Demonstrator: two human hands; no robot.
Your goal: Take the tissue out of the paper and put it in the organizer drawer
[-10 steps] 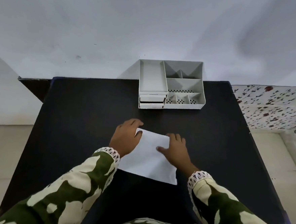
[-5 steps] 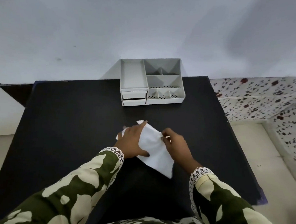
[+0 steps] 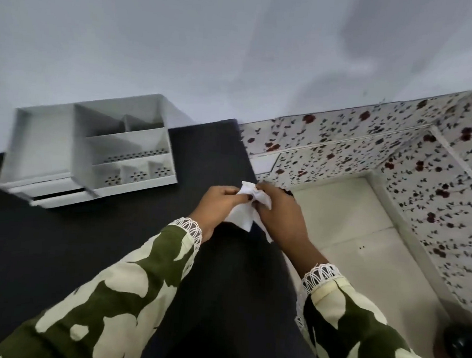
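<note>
Both hands hold a crumpled white paper bundle (image 3: 242, 214) lifted above the right edge of the black table (image 3: 56, 250). My left hand (image 3: 217, 205) grips its left side and my right hand (image 3: 278, 214) grips its right side, fingers pinched at the top. Whether tissue shows apart from the paper cannot be told. The grey organizer (image 3: 91, 152) stands at the table's back left, with two small drawers (image 3: 58, 193) at its lower left front, the lower one pulled slightly out.
A grey wall rises behind the table. To the right lie a cream floor (image 3: 352, 215) and a ledge with a dark floral pattern (image 3: 398, 151). A dark object (image 3: 465, 351) sits at the lower right corner.
The paper has been lifted off the table and bunched up between both hands. The view has swung right, so the organizer now appears far left.
</note>
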